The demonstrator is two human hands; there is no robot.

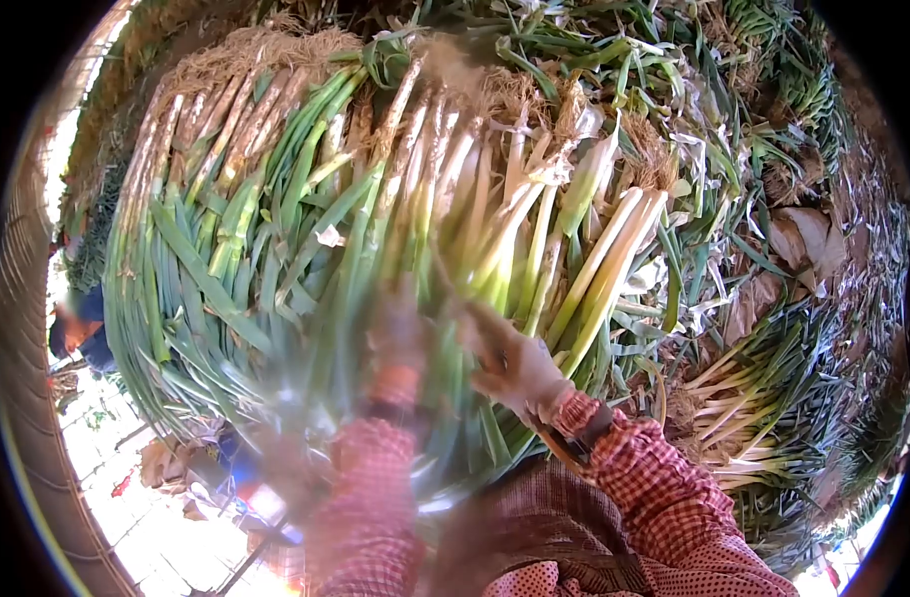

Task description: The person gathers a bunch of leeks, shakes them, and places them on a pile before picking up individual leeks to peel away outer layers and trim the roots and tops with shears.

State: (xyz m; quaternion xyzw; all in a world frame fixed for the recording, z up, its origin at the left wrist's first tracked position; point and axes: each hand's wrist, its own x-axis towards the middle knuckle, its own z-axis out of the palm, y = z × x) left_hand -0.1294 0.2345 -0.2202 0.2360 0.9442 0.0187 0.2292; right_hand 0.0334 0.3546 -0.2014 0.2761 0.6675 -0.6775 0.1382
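Note:
A wide pile of green onions [246,229] with roots at the top and green leaves hanging toward me fills the middle. My left hand [400,323] is over the middle of the pile, smeared by motion, and its fingers cannot be made out. To its right, my right hand [510,358] is bent over the stalks, fingers curled; whatever it may hold is too blurred to name. Paler, cleaner-looking stalks [599,284] lie just right of my right hand. Both forearms are in red checked sleeves.
Loose leaves and peelings [664,109] cover the ground at the upper right. Another bunch of onions [738,408] lies at the right, below brown dry scraps [805,239]. Part of another person [82,328] shows at the far left edge.

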